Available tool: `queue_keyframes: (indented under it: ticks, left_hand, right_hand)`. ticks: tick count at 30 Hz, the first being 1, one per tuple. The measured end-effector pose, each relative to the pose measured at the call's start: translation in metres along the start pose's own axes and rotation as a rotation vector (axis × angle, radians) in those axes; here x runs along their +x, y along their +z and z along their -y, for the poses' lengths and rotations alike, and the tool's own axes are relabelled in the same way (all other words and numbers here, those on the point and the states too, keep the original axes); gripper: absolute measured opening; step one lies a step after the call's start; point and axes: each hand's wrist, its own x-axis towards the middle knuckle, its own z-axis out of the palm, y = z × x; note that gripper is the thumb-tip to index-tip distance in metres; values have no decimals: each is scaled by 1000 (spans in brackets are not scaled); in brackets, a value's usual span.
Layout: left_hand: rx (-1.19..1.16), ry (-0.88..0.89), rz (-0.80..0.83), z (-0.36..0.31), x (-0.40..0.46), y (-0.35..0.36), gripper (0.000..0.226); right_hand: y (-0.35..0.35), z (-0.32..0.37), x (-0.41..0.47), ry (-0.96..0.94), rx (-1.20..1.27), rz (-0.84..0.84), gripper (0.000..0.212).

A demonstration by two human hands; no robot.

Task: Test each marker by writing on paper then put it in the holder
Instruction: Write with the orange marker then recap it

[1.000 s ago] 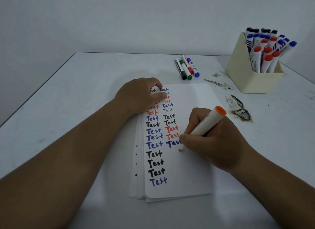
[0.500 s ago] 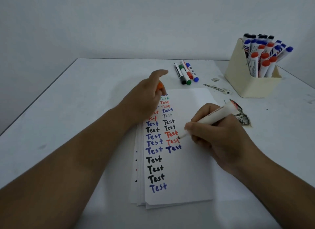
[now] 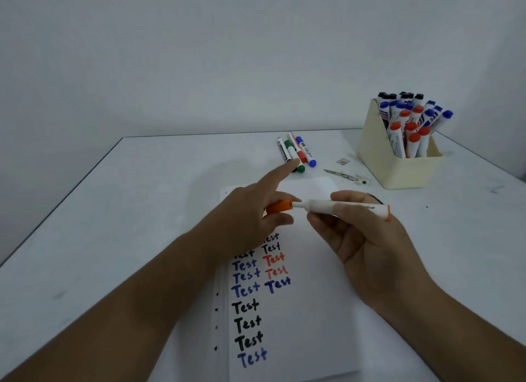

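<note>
My right hand (image 3: 361,239) holds a white marker (image 3: 327,205) with an orange end level above the paper, tip pointing left. My left hand (image 3: 250,219) pinches the orange cap (image 3: 280,206), whose opening meets the marker's tip; its index finger sticks out. The stack of paper (image 3: 307,310) lies under both hands, covered with rows of "Test" in black, blue and red. A cream holder (image 3: 398,168) at the back right is filled with several black, blue and orange markers.
Several loose markers (image 3: 297,154) with black, green, orange and blue caps lie behind the paper. Small scraps and a dark smudge (image 3: 345,176) sit between paper and holder. The white table (image 3: 113,225) ends at a wall behind.
My right hand lifted the marker off the paper and turned it level. My left hand left the sheet and brought the orange cap up to the marker's tip.
</note>
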Motion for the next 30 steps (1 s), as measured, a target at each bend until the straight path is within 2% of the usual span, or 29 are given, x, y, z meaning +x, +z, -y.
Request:
queue_keyframes:
  ticks: [5, 9, 15, 19, 23, 25, 30]
  left_hand:
    - [14, -17, -24, -3, -1, -1, 83]
    - [34, 23, -21, -7, -1, -2, 75]
    - [88, 38, 46, -9, 0, 0, 64]
    - [78, 21, 36, -8, -1, -1, 65]
    - [108, 13, 64, -11, 1, 2, 63]
    - [147, -4, 93, -8, 3, 6, 55]
    - [203, -11, 121, -2, 6, 13, 59]
  right_hand:
    - [-3, 1, 1, -27, -46, -15, 23]
    - [-2, 1, 0, -37, -117, -9, 36]
    - [-2, -2, -2, -2, -282, -48, 42]
    - [0, -4, -4, -4, -295, -45, 35]
    - [0, -4, -5, -13, -283, -56, 35]
    - [-1, -4, -5, -21, -270, -56, 36]
    - [-5, -4, -4, -24, -219, -47, 39]
